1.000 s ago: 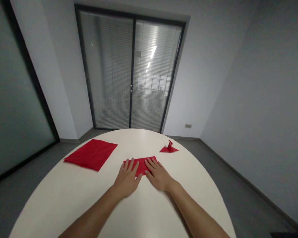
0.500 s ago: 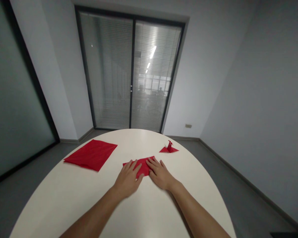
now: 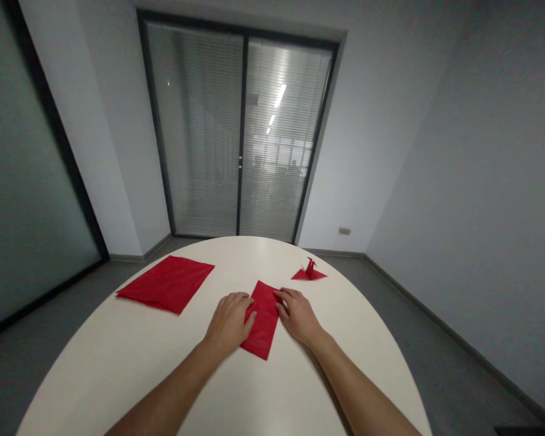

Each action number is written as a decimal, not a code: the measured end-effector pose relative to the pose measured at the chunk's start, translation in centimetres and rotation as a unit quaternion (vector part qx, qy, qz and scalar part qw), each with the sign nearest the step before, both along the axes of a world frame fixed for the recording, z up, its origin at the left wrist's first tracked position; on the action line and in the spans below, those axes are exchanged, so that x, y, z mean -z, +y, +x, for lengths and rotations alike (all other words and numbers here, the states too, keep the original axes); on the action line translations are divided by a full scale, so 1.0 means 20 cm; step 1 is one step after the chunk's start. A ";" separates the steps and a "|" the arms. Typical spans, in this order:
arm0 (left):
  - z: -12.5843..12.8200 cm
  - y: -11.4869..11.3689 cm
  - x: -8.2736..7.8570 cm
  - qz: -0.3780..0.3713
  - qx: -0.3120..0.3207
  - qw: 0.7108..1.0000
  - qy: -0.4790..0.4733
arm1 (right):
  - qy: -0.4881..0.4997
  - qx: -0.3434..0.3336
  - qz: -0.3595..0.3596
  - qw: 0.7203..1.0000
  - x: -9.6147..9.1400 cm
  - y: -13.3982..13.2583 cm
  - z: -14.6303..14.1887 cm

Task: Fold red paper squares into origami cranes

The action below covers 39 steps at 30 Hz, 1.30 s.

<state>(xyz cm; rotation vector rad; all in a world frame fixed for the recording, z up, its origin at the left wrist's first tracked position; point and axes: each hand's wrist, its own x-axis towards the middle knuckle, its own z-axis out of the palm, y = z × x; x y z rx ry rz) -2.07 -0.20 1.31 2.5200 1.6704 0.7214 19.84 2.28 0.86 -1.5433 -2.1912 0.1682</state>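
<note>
A folded red paper strip [image 3: 263, 320] lies on the white round table [image 3: 118, 363], its long side running away from me. My left hand [image 3: 228, 321] rests on the strip's left edge with fingers curled onto it. On the strip's right edge my right hand [image 3: 297, 313] has its fingers bent and touching the paper. Both hands grip the paper from either side.
A stack of flat red paper sheets [image 3: 167, 282] lies at the left of the table. A small folded red paper crane [image 3: 309, 270] stands at the far right. Glass doors with blinds [image 3: 240, 133] are behind the table.
The folded red paper has been turned about a quarter turn, from lying crosswise under flat hands to running lengthwise between them. Both hands shifted to its sides and curled.
</note>
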 end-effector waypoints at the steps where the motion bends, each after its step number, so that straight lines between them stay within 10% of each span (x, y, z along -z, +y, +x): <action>1: 0.00 0.00 0.02 0.000 0.013 1.000 0.003 | -0.002 0.012 -0.003 1.000 0.00 0.00 0.00; 11: -0.01 0.00 0.08 -0.054 0.035 0.998 0.023 | 0.180 -0.003 0.001 0.984 0.07 0.06 0.01; 22: 0.01 0.04 0.07 -0.048 0.021 0.983 -0.174 | 0.507 -0.007 -0.116 0.854 0.07 0.12 0.02; 34: 0.01 0.12 0.09 -0.149 0.002 0.860 -0.488 | 0.616 -0.016 -0.189 0.764 0.01 0.07 -0.02; 39: 0.00 0.12 0.04 -0.142 -0.018 0.827 -0.544 | 0.569 -0.031 -0.216 0.792 0.03 0.04 -0.02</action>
